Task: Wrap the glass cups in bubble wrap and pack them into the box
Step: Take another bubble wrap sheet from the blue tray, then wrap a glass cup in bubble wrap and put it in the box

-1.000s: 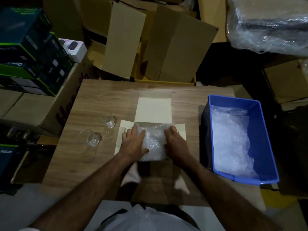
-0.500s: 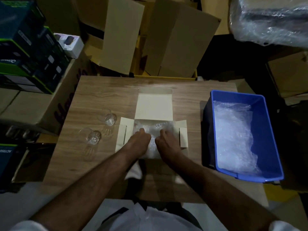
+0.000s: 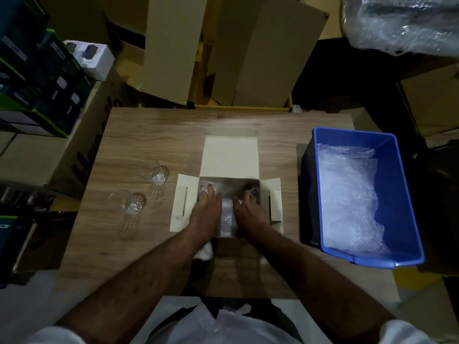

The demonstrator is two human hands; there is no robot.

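An open cream carton point(image 3: 229, 157) sits mid-table with its lid and side flaps spread out. Inside it lies a bubble-wrapped cup bundle point(image 3: 227, 214). My left hand point(image 3: 207, 211) and my right hand point(image 3: 248, 212) are both down in the carton, holding the bundle from its left and right sides, fingers reaching over its far end. Two bare glass cups lie on their sides on the table to the left, one farther point(image 3: 155, 173) and one nearer point(image 3: 130, 203). What lies under the bundle is hidden.
A blue plastic bin point(image 3: 352, 135) holding loose bubble wrap point(image 3: 347, 199) stands at the table's right edge. Cardboard cartons point(image 3: 260, 58) lean behind the table, and stacked dark boxes point(image 3: 37, 78) crowd the left. The wooden table point(image 3: 149, 135) shows beyond the cups.
Both hands have carried the wrapped bundle forward from above the carton's near edge and lowered it inside the carton. The two bare cups have not moved.
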